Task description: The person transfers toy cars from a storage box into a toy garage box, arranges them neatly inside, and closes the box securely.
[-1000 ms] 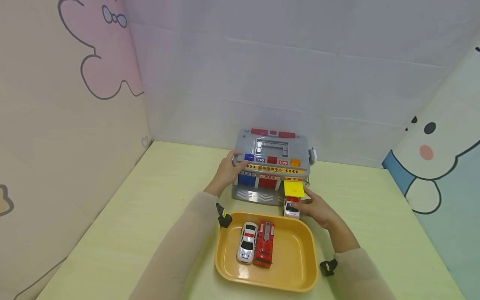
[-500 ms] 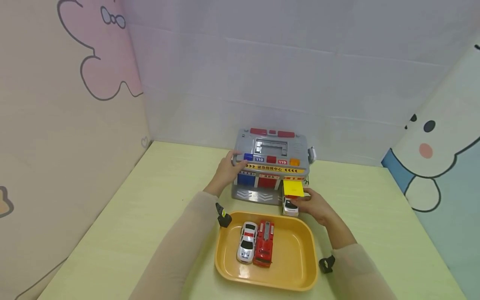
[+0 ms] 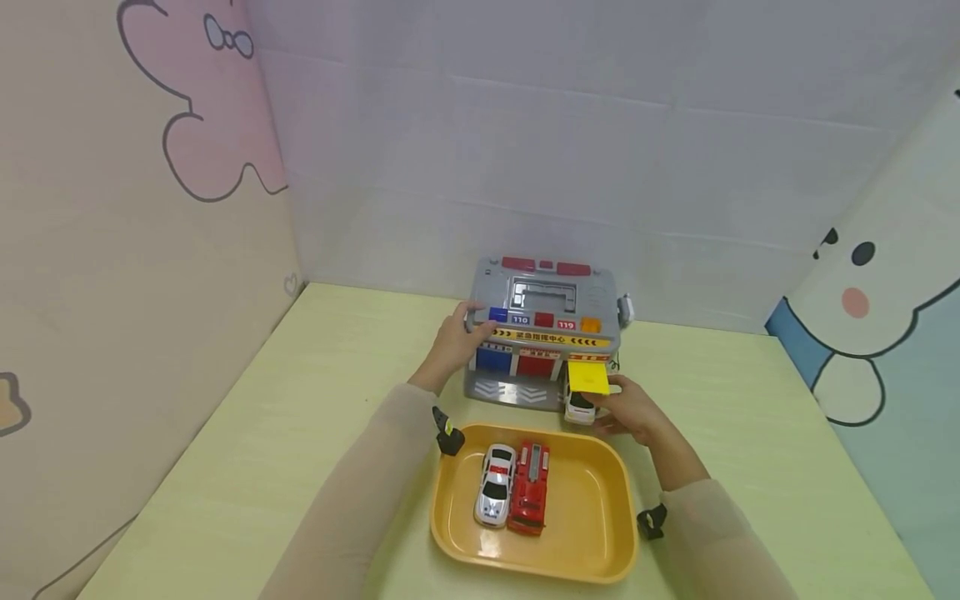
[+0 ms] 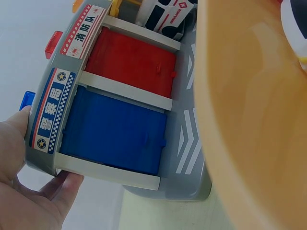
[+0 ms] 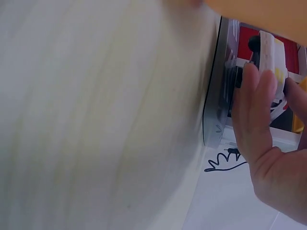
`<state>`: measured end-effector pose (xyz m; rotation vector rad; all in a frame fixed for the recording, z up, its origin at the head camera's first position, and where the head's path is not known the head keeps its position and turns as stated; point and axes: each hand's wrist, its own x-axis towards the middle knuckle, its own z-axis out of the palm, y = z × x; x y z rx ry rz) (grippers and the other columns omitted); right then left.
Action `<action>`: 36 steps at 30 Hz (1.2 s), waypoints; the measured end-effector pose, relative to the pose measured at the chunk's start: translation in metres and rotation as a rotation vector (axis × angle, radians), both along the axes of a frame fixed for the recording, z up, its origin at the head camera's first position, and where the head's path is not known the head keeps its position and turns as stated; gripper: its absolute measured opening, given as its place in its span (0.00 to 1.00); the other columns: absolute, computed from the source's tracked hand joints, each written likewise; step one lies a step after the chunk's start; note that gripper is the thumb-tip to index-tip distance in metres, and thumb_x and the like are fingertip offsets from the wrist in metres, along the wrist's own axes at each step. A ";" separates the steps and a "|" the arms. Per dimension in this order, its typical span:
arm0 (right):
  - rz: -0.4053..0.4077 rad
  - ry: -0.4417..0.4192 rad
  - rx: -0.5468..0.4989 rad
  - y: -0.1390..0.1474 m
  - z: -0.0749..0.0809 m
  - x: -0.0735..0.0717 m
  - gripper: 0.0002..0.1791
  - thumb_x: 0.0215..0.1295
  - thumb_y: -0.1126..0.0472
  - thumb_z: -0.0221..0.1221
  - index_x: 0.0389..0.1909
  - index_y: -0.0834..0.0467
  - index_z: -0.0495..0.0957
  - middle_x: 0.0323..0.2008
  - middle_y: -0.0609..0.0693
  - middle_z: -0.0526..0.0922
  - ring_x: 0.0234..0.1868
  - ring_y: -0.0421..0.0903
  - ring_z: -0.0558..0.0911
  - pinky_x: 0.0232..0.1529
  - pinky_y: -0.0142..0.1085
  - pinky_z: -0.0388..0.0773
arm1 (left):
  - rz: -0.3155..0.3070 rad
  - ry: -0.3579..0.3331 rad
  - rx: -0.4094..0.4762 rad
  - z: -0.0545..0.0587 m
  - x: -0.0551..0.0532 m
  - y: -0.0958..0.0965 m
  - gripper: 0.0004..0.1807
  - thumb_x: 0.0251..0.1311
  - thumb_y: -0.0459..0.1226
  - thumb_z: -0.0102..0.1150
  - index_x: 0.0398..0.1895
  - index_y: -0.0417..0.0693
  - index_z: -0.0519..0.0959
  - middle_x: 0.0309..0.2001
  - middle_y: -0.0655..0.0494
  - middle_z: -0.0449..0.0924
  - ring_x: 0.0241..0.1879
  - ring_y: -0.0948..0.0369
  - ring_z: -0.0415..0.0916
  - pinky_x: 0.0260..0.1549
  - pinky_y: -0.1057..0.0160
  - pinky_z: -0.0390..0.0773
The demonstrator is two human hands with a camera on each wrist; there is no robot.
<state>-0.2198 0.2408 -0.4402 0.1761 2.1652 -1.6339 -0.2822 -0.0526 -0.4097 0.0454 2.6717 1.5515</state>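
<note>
A grey toy emergency station (image 3: 489, 292) stands at the back, with blue (image 4: 112, 132) and red (image 4: 129, 62) doors down and a yellow door (image 3: 588, 377) raised at its right bay. My left hand (image 3: 452, 343) grips the station's left end, thumb on the front edge. In my right hand (image 3: 632, 410) is a white toy ambulance (image 3: 578, 411), rear part under the yellow door and front sticking out over the ramp. The right wrist view has fingers along one side of the ambulance (image 5: 276, 57) and the thumb opposite; the door covers its roof in the head view.
A yellow tray (image 3: 600, 571) sits just in front of the station, holding a white toy police car (image 3: 494, 492) and a red toy fire truck (image 3: 529, 492). A coiled black cord (image 5: 220, 165) hangs by the station's right side. Walls rise behind and at both sides.
My right hand has pushed the ambulance back into the right bay, under the yellow door, so less of it shows. The left hand has stayed on the station; the tray has not moved.
</note>
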 end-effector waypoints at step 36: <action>0.045 0.231 0.054 -0.001 -0.010 0.002 0.20 0.66 0.67 0.58 0.55 0.77 0.73 0.53 0.68 0.77 0.54 0.60 0.74 0.55 0.52 0.71 | -0.001 0.028 0.006 -0.004 -0.001 0.001 0.28 0.69 0.51 0.54 0.68 0.52 0.64 0.41 0.47 0.72 0.40 0.53 0.72 0.37 0.57 0.75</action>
